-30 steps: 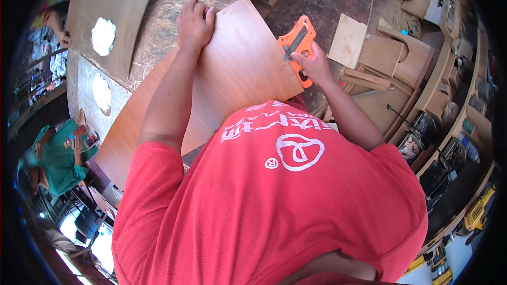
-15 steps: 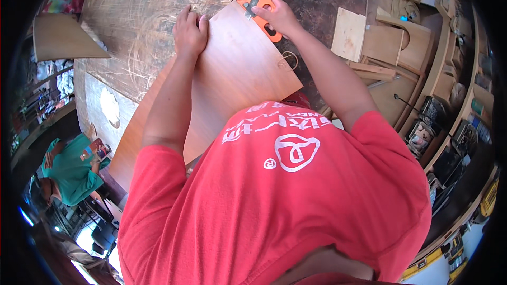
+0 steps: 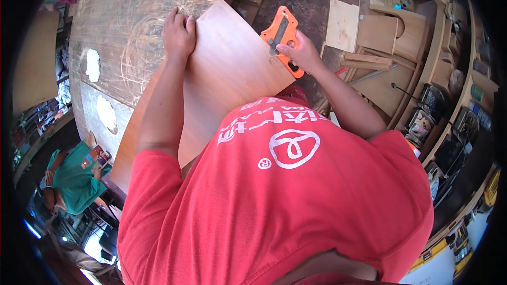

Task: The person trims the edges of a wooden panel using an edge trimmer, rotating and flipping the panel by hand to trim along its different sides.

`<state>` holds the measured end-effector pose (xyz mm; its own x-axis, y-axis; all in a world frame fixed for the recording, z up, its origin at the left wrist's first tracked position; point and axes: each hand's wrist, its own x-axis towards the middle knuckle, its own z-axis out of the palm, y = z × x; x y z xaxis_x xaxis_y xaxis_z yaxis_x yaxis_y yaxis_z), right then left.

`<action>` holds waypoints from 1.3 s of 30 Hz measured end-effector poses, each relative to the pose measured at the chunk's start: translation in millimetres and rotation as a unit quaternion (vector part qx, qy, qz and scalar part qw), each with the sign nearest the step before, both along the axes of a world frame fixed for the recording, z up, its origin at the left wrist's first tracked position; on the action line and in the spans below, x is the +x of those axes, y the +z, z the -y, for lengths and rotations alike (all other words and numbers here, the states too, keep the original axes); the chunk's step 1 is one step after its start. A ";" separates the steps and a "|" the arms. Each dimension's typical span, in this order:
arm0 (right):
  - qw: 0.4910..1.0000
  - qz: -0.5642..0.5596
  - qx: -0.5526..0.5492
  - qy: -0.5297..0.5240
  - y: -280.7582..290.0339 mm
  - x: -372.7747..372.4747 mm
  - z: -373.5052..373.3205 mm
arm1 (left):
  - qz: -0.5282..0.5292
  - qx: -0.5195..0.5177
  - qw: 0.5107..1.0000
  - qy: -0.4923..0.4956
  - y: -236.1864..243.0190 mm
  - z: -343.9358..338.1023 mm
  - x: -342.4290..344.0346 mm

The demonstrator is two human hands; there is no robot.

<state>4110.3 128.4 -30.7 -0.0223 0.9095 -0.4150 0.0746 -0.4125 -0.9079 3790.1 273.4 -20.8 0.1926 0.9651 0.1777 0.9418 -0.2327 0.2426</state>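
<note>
A smooth light-brown wooden panel (image 3: 232, 58) lies slanted in front of me, its near end by my red shirt. My left hand (image 3: 178, 37) holds its left side near the far corner, with the fingers over the edge. At the panel's right edge, my right hand (image 3: 301, 53) is closed around an orange hand edge trimmer (image 3: 281, 29) with a dark metal plate in its middle. The trimmer sits against that edge, closer to the near corner than to the far one. Its cutting part is partly hidden by my thumb.
Under the panel is a scratched wooden worktop (image 3: 127, 21). Wooden offcuts (image 3: 342, 24) lie to the right, before a long shelf (image 3: 443, 121) crowded with tools. A brown board (image 3: 34, 63) stands at far left. A person in green (image 3: 76, 179) is at the lower left.
My right hand has drawn the trimmer along the panel's right edge, from the far corner toward me. A thin curled strip that hung by that edge no longer shows clearly. My left hand keeps its hold.
</note>
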 end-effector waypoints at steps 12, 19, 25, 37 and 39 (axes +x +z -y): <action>0.998 -0.055 -0.042 -0.001 -2.7 18.6 37.2 | 0.003 0.011 1.000 -0.010 -0.4 -0.8 -0.5; 0.999 -0.043 -0.033 -0.004 -13.1 30.2 61.5 | -0.008 -0.009 1.000 0.002 0.0 -0.2 -0.3; 0.999 -0.038 0.004 0.011 -15.7 29.3 57.5 | -0.019 -0.003 1.000 0.004 -1.4 0.1 0.1; 0.997 -0.079 0.005 -0.004 -18.6 29.2 64.1 | -0.019 0.016 1.000 -0.011 -4.1 -3.4 -3.0; 0.997 -0.079 0.004 -0.004 -16.5 30.4 66.8 | -0.014 0.019 1.000 -0.013 -5.3 -2.3 -3.2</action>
